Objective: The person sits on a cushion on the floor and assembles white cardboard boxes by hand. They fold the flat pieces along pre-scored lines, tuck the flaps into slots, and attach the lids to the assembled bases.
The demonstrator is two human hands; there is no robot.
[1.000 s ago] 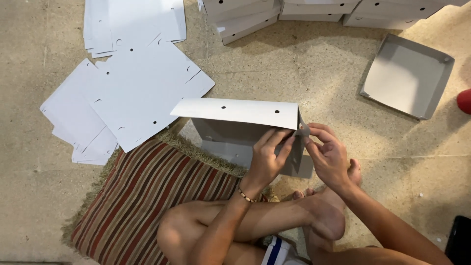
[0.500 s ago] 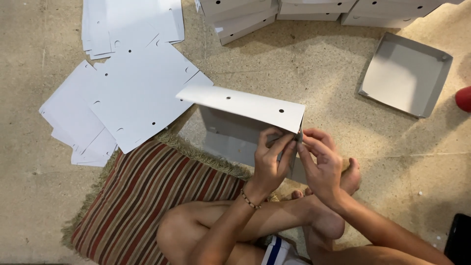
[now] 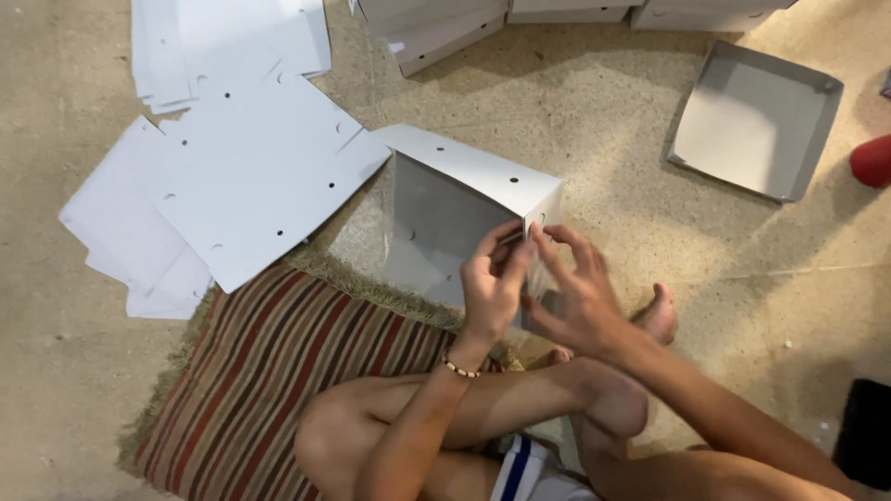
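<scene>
Pinching one corner of a half-folded white box [image 3: 464, 199] at centre frame: left hand [image 3: 492, 283] closed on the near side of that corner, fingers curled round the card edge; right hand [image 3: 571, 292] touching the same corner from the right, fingers spread and only half closed, thumb and forefinger at the edge. Cannot tell whether the right fingers truly clamp the card or just press it. Box standing on the floor [image 3: 603, 139] just beyond a striped rug [image 3: 251, 371], one long wall raised and slanting from upper left to lower right, punched with small round holes, grey inside facing the camera. Beaded bracelet [image 3: 461, 368] on the left wrist. Crossed bare legs at bottom centre, one foot [image 3: 659, 311] just right of the hands. Left of centre, touching the rug's far edge, a fan of flat white sheets [image 3: 251, 176] with holes; a second pile [image 3: 223, 37] at upper left. Finished tray [image 3: 756, 121] at upper right, open side up, well apart from the hands. Row of folded boxes [image 3: 445, 23] along the top edge. Red object [image 3: 872, 160] at the right edge.
</scene>
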